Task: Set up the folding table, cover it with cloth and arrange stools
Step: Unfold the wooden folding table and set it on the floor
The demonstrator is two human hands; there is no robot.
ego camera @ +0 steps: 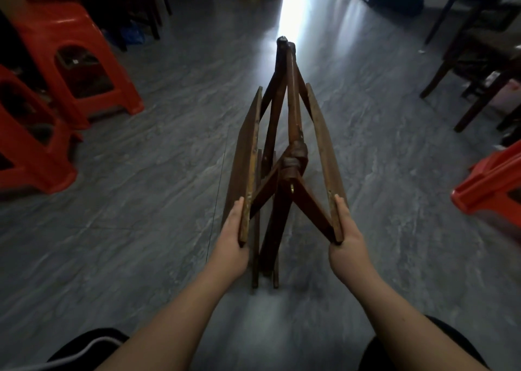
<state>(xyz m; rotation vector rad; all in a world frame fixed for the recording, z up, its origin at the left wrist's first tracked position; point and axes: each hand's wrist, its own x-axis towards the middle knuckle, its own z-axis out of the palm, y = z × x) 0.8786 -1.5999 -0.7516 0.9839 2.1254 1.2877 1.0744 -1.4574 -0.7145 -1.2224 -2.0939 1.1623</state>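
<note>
The folding table [284, 156] stands on the grey floor [169, 173] directly in front of me, not yet unfolded: its two wooden leaves hang near vertical on either side of a crossed dark frame, and the frame's feet rest on the floor close to my knees. My left hand [231, 241] holds the near end of the left leaf [248, 167], palm against its outer face and fingers lying along the edge; whether the fingertips wrap round behind it I cannot tell. My right hand [348, 238] holds the near end of the right leaf [324, 150] in the same manner, with the thumb side pressed to the board. Both hands grip; neither is spread free. I judge the step in hand to be the first one, opening the table; no cloth is in view. The next move, in my estimate, calls for drawing the two leaves apart and upward evenly so that the frame spreads beneath them, keeping the feet planted so the frame does not skate on the glossy floor. Red plastic stools [64, 60] stand stacked to my left, well apart from the table, with another red stool [490, 184] at the right edge. Dark wooden chairs [473, 60] stand further off to the right.
</note>
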